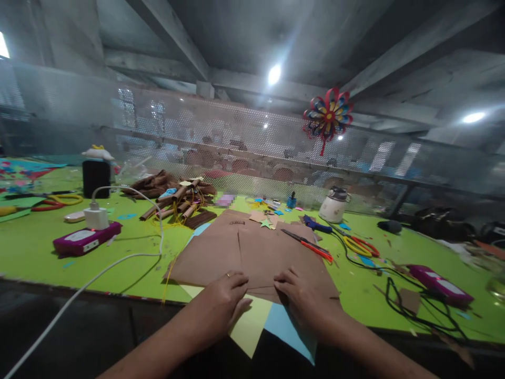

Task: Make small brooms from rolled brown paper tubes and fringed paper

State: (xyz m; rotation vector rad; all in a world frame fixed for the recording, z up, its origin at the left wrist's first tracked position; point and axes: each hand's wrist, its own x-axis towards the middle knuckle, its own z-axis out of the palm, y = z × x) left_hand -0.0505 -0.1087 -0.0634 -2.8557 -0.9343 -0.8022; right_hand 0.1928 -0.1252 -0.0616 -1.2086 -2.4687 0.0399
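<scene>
A large sheet of brown paper [213, 252] lies at the table's near edge, with further brown sheets beneath. My left hand [229, 296] is closed at its front edge, fingertips pressed together on the paper and thumb below. To its right, my right hand [298, 297] pinches the same edge with curled fingers. Between and below the hands, a yellow sheet [249, 323] and a light blue sheet [290, 331] hang past the table edge. Upon the brown paper rest a red-handled cutting tool [311, 248] with a dark blade and a green paper star [266, 224].
Left stand a purple power strip [87, 239] with a white charger and trailing cable [158, 221], and rolled brown paper pieces [185, 202]. Right are a blue glue gun [317, 225], yellow-and-red scissors [361, 246], a white bottle [333, 206] and another purple strip [440, 286] with black cord.
</scene>
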